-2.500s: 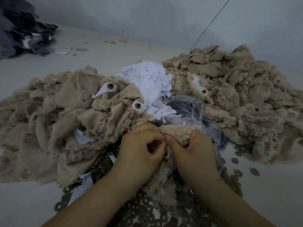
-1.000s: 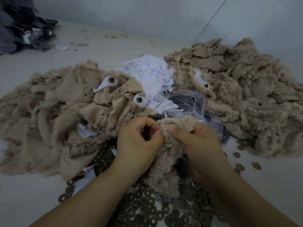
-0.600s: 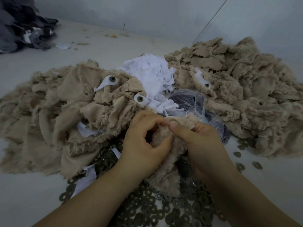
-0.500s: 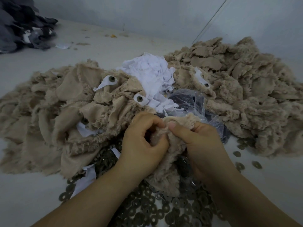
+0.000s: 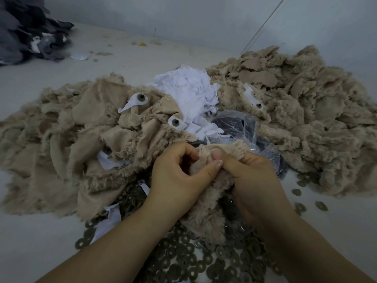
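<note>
Both hands work one beige plush fabric piece [image 5: 206, 217] in the lower middle of the view. My left hand [image 5: 175, 176] curls its fingers and thumb round the piece's upper left edge. My right hand [image 5: 253, 180] pinches the same edge from the right, its thumb lying across the fur beside my left thumb. The fabric's upper fold [image 5: 230, 149] sticks up behind my fingers. What lies between the fingertips is hidden.
Heaps of beige plush pieces lie at the left [image 5: 61, 139] and right [image 5: 306, 111], some with plastic eyes [image 5: 140, 98] on white patches. White fabric scraps [image 5: 187, 92] and a clear plastic bag [image 5: 240, 127] sit between. Several dark washers [image 5: 193, 256] cover the near table. Dark grey fabric [image 5: 24, 29] lies far left.
My left fingers have shifted along the fabric edge and my left thumb now presses in beside my right thumb. The piece has bunched up between the hands. The heaps have not moved.
</note>
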{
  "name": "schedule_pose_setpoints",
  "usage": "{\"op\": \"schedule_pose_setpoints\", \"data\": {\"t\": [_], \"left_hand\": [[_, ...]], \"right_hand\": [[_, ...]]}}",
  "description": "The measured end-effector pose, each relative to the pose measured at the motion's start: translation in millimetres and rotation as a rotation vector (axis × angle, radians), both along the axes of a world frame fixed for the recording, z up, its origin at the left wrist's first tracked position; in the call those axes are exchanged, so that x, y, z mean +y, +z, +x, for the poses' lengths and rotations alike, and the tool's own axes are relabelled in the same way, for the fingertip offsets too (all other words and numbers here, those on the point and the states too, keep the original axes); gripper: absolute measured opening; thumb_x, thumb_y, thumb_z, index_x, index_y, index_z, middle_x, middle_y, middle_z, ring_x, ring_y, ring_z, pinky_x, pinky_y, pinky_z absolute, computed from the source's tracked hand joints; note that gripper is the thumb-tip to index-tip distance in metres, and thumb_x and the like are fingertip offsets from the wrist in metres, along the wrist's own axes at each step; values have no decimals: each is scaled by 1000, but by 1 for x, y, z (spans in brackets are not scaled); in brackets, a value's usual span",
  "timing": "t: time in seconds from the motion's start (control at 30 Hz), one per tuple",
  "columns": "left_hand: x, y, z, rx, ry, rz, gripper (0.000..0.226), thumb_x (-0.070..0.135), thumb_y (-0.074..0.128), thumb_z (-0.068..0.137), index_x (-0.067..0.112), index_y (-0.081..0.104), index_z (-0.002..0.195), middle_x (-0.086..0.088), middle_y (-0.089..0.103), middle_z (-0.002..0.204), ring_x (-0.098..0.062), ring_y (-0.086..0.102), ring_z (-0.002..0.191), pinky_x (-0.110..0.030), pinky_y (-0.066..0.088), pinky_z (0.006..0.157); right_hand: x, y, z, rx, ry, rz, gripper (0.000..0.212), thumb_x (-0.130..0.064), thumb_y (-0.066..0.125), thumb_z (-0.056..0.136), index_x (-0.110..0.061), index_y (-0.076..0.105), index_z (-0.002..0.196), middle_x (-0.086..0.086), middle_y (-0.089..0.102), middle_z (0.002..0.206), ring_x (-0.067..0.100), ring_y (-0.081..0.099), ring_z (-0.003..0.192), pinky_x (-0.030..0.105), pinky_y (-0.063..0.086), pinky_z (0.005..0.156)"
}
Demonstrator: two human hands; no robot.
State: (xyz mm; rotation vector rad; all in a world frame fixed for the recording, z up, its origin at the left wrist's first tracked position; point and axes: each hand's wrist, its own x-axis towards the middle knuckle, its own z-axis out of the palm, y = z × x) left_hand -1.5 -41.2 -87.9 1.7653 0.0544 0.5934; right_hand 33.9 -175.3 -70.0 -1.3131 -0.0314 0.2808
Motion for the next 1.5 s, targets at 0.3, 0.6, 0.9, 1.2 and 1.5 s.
{"op": "schedule_pose_setpoints", "data": {"t": [0.3,0.6,0.9,1.2,1.5], "left_hand": [[4,1,0,-12,-61,-221,17,22,71,80,6,72,75,-17,70,79,-40,66,79,-58,55,75],[5,0,1,26,-96,-298,10,8,73,86,6,73,76,-15,71,79,-38,67,80,-54,58,76],[5,-1,2,3,-74,-190,11,5,77,82,8,72,73,-4,71,72,-20,68,70,-35,58,67],[5,-1,0,16,-9,-124,11,12,80,81,15,73,72,0,72,72,-19,69,70,-39,59,67],[5,0,1,17,21,30,14,7,77,80,15,71,71,2,69,69,-12,65,65,-26,53,59]], "right_hand": [[-1,-1,0,-114,-27,-112,13,-16,72,86,-4,78,85,19,76,84,36,74,81,46,61,72],[3,5,-6,-365,-120,-405,47,-28,74,86,18,64,86,39,64,81,57,61,77,64,52,60],[4,7,-8,-333,-131,-403,40,-25,74,86,14,69,83,35,67,78,55,64,77,62,54,63],[5,8,-9,-289,-132,-379,41,-23,72,88,17,66,90,39,65,84,58,61,82,65,52,63],[6,1,-8,-315,-147,-361,38,-27,77,81,11,70,81,31,68,75,51,65,74,61,55,59]]}}
